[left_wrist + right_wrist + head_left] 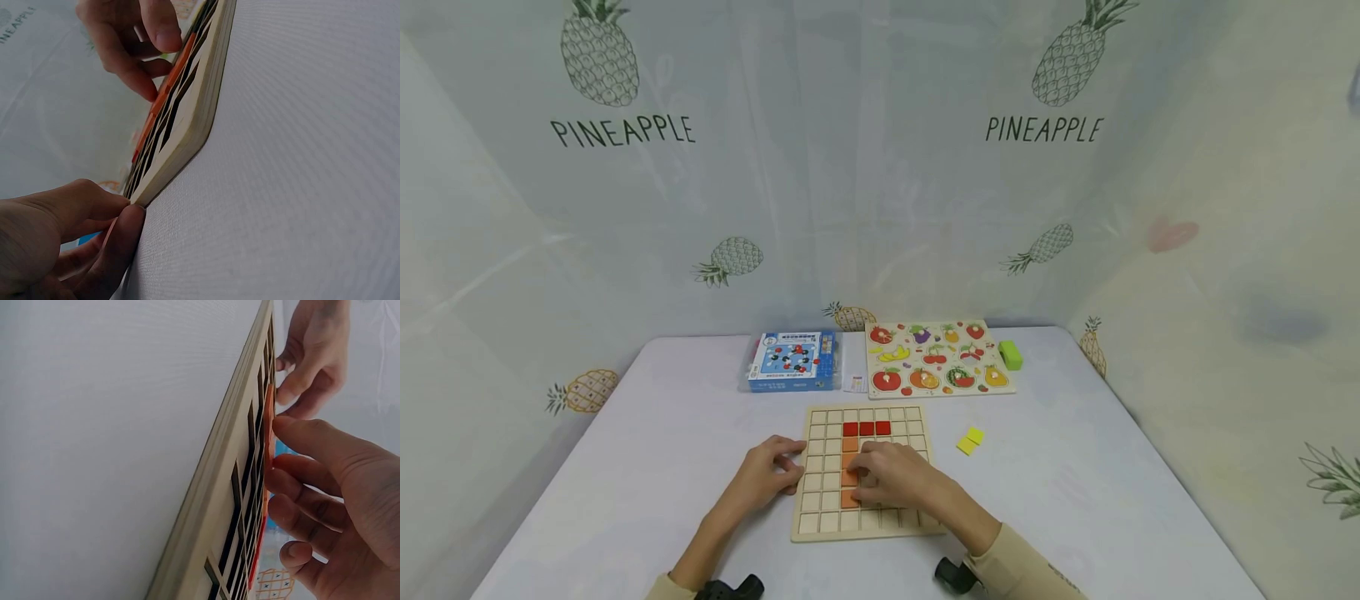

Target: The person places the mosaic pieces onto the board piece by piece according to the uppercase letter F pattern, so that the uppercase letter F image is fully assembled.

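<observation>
A wooden grid board (820, 524) lies flat on the table. Three red square tiles (867, 428) form a row near its far side, and a column of several orange square tiles (849, 445) runs from below the leftmost red one toward the near edge. At the board's left edge, my left hand (766, 472) holds the rim with thumb and finger bent against it. My right hand (901, 475) lies over the orange column, thumb (312, 434) and fingertips spread and touching the tiles. It partly hides the column, and no loose tile shows between its fingers.
Two yellow square tiles (970, 442) lie right of the board. Behind it are a blue boxed set (793, 362), a small card (855, 384), a fruit puzzle board (940, 358) and a green block (1011, 356). A pineapple-print curtain (880, 167) hangs beyond the table.
</observation>
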Motion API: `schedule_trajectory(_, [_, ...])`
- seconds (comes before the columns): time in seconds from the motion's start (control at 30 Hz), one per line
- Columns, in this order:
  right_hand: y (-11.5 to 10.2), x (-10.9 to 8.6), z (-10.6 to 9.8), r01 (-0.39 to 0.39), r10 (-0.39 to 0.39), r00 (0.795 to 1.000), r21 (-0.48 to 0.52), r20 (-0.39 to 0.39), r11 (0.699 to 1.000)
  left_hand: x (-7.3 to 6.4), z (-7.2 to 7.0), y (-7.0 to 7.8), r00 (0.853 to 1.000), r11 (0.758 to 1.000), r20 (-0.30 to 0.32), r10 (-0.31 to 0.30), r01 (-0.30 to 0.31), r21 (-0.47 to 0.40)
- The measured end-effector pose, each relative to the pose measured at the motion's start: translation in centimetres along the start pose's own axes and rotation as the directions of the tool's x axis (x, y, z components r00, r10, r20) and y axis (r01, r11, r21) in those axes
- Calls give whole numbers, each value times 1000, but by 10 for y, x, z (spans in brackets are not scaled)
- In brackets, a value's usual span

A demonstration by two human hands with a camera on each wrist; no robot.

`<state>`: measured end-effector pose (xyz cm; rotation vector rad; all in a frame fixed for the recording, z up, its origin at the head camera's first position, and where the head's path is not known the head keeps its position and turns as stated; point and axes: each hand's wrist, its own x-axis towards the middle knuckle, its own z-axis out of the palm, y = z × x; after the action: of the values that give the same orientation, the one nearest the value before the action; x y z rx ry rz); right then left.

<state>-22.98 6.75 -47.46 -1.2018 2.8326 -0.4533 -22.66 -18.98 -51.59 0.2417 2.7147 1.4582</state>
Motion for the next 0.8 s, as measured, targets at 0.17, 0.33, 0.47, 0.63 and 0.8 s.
schedule_trajectory(0.17, [2,0,1,-10,10,1000,11,11,1000,1,1,-1,1000,1000,-1,8,-8,0])
schedule_trajectory(0.33, [10,-6,-1,-27,27,1000,21,-1,999,0,1,-3,1000,1000,7,12,-12,-6])
schedule_trajectory(0.47, [28,-19,-8,-71,72,997,38,-28,997,0,2,-3,1000,1000,11,19,-19,-4])
schedule_trajectory(0.63, [58,-40,-19,-151,154,985,46,-82,987,1,2,-1,1000,1000,6,4,-4,1])
schedule_trajectory(0.8, [88,-62,-28,-258,259,956,26,-141,966,1,2,-1,1000,1000,2,1,-1,4])
